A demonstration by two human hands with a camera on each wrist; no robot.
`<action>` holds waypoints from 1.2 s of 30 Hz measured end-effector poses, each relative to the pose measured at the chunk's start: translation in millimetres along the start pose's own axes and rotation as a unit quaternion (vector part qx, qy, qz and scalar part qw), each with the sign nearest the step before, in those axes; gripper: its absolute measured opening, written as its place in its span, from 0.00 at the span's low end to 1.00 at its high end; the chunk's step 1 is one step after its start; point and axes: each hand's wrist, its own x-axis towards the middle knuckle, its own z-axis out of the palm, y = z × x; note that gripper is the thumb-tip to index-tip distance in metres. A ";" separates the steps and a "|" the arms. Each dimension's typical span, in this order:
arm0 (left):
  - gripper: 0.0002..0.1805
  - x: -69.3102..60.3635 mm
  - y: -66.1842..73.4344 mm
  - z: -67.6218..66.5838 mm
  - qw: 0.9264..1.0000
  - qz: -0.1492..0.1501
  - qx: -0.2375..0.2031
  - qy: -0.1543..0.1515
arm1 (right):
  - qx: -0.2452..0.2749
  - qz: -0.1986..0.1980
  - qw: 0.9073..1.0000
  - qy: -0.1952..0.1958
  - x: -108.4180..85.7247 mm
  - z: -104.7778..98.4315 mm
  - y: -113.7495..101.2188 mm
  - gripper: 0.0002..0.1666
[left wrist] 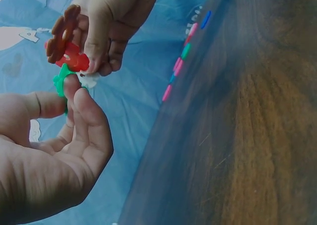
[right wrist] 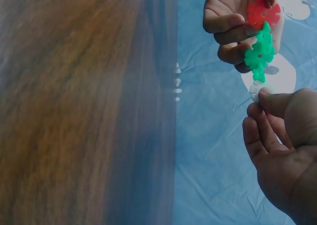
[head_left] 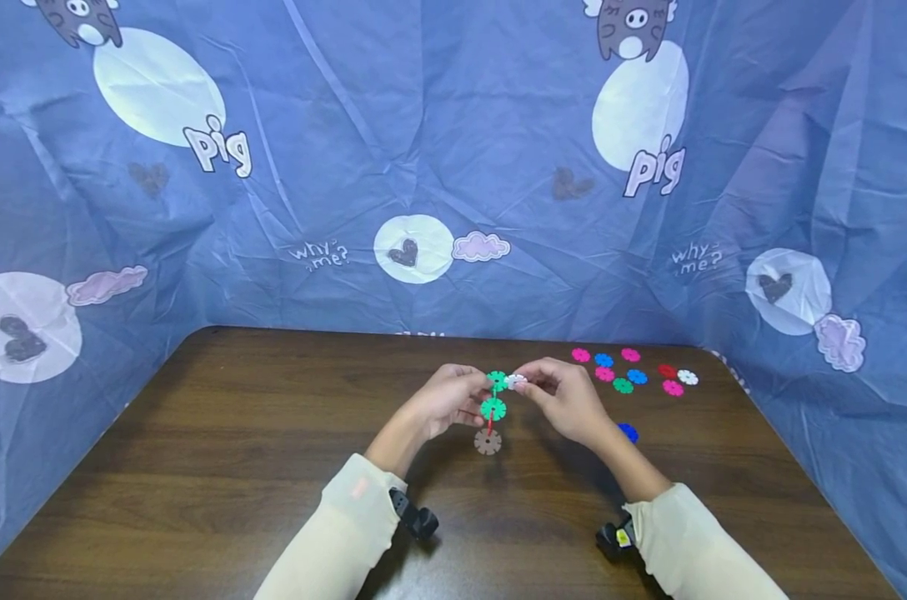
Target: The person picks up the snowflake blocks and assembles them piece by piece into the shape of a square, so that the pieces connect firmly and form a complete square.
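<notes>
A short chain of notched plastic discs hangs above the table between the two hands. It includes green discs [head_left: 493,409], a red disc [right wrist: 262,13] and a brown disc [left wrist: 63,34] at the end nearest the person. My left hand [head_left: 448,402] holds the chain by its green part, with thumb and fingers pinching it. From the other side, my right hand [head_left: 566,402] pinches a white disc [right wrist: 255,91] between thumb and fingertips. The white disc's edge meets the far green disc [head_left: 497,381]; whether their notches are joined I cannot tell.
Loose notched discs lie at the table's back right: several pink [head_left: 605,374], blue [head_left: 637,377], a green [head_left: 623,386], a red [head_left: 667,370] and a white one [head_left: 688,377]. A dark blue disc [head_left: 628,432] lies by the right forearm. Blue cloth [head_left: 423,167] hangs behind the wooden table [head_left: 273,433].
</notes>
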 end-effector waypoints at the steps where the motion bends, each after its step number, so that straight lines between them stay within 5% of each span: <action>1: 0.04 0.1 0.0 -0.2 1.000 0.000 0.001 -0.001 | 0.001 -0.001 1.000 0.000 0.2 0.7 0.0 0.05; 18: 0.07 -3.2 -1.3 -2.6 1.000 0.008 0.009 0.006 | 0.005 0.022 1.000 -0.003 4.7 9.0 -2.4 0.03; 24: 0.07 -1.3 -0.6 -4.0 1.000 0.007 -0.019 -0.004 | 0.018 0.050 0.998 -0.016 5.1 2.2 0.5 0.11; 29: 0.07 1.0 1.1 -11.0 0.999 0.007 -0.033 0.007 | -0.014 0.066 0.997 -0.044 -1.2 -18.2 14.3 0.14; 36: 0.07 -0.4 7.2 -17.5 0.999 0.008 -0.032 0.013 | -0.098 0.084 0.986 -0.106 -25.1 -71.6 49.6 0.12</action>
